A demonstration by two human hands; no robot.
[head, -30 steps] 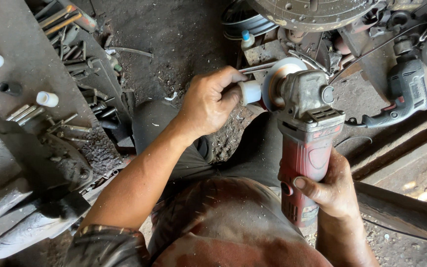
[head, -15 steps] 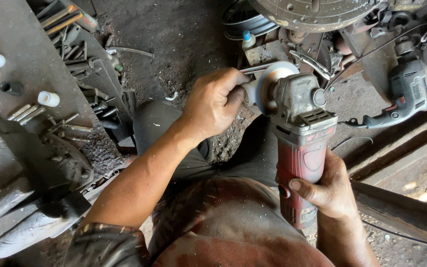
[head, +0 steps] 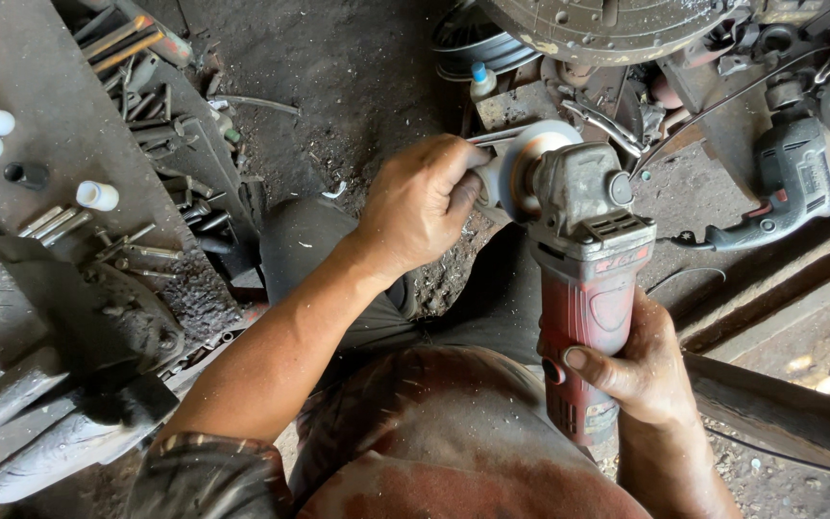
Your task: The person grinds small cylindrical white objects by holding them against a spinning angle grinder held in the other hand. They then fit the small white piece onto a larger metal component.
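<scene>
Big stuff first: dirt floor (head: 357, 77) all round you, dark and gritty. Top right, a large round metal plate (head: 607, 24) hangs over the mess of parts. Left side, a grey metal bench (head: 12, 67) w/ a heavy dark vise (head: 60, 327) below it.

Now you: your knees are under the work, rust-stained shirt at the bottom edge.

The angle grinder (head: 588, 288) is front & centre, red body pointing back at you, grey gear head away from you. Your right hand (head: 641, 370) is wrapped round the red body near its rear end, thumb across the top, firm grip. Your left hand (head: 420, 202) is up at the head, fingers curled tight on the grinding disc (head: 521, 163), w/ a thin flat wrench (head: 487, 139) poking out above your knuckles, touching the disc. Hands well apart, one at each end of the tool.

Right of the grinder, a grey-and-red power drill (head: 785, 183) lies on the ground, apart from you.

Smaller bits: a small bottle w/ blue cap (head: 480, 82) just above your left hand. On the bench, white plastic caps (head: 98, 195), a black one (head: 26, 175) & loose bolts (head: 50, 221). Rods & scrap tools (head: 136, 43) piled at the bench edge.
</scene>
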